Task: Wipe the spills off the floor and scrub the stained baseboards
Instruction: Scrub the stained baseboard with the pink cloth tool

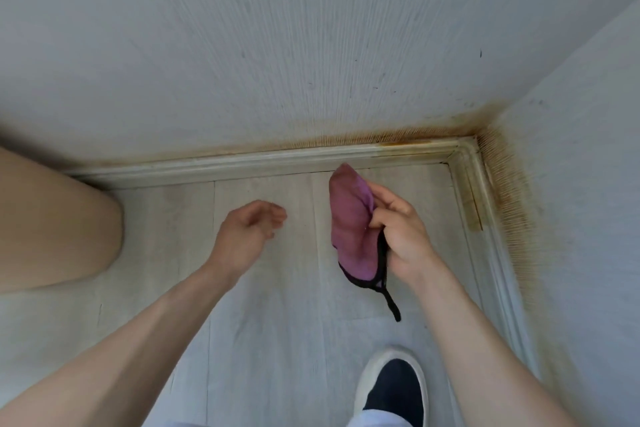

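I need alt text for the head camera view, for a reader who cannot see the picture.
Seen from above, a person's right hand holds a purple cloth with black edging over a pale floor, while the left hand hovers open beside it. Brown stains line the white baseboard and wall in the corner ahead.

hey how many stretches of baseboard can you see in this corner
2. One baseboard runs along the far wall, rust-stained toward the corner; the other baseboard runs down the right wall, stained near its top. Any others lie outside the view.
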